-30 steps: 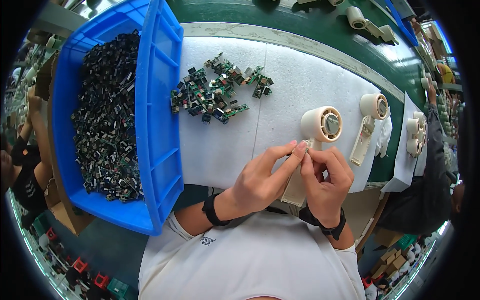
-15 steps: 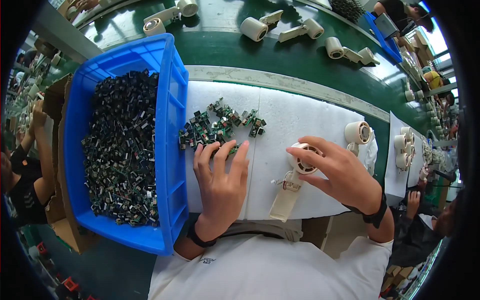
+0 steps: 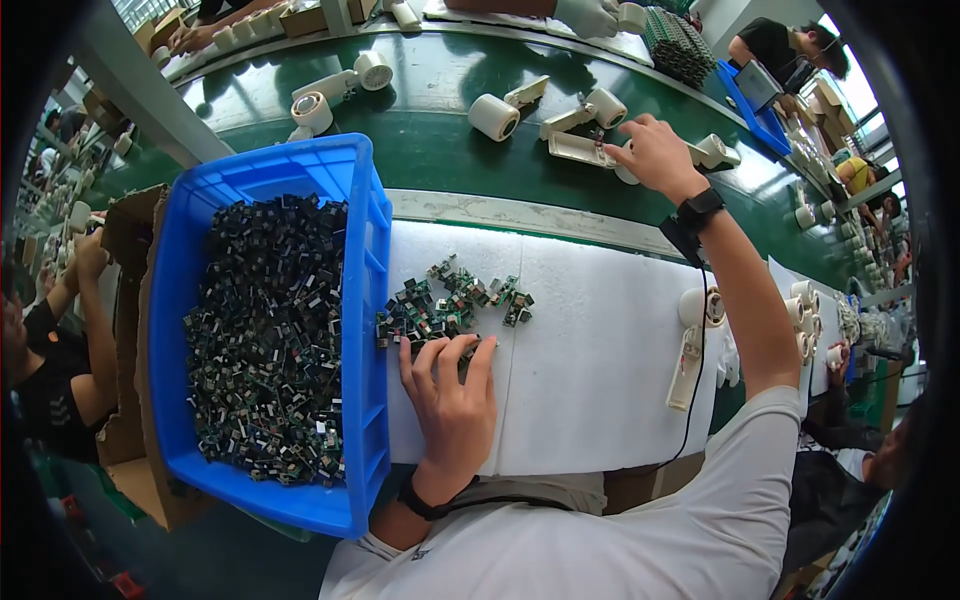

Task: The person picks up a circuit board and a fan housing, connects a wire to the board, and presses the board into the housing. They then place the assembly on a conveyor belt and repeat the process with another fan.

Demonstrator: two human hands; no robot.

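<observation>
My left hand [image 3: 455, 405] lies on the white foam sheet with its fingers apart. The fingertips touch the near edge of a pile of small green circuit boards [image 3: 430, 312]; whether a board is under them is hidden. My right arm stretches out over the green conveyor belt. There my right hand [image 3: 662, 160] is closed round the round head of a cream handheld fan housing [image 3: 582, 150], whose open handle points left with small wires near the head. Most of that head is hidden by the hand. Another cream fan housing [image 3: 684, 370] lies at the right of the sheet.
A blue crate [image 3: 365, 340] full of circuit boards stands left, beside a cardboard box [image 3: 130, 350]. More fan housings [image 3: 494, 117] lie along the belt [image 3: 430, 150]. A black cord [image 3: 700, 370] hangs from my right wristband. Other people work around the line.
My right hand has carried the fan housing from the foam sheet forward onto the belt. My left hand has stayed by the circuit boards. The view has shifted somewhat.
</observation>
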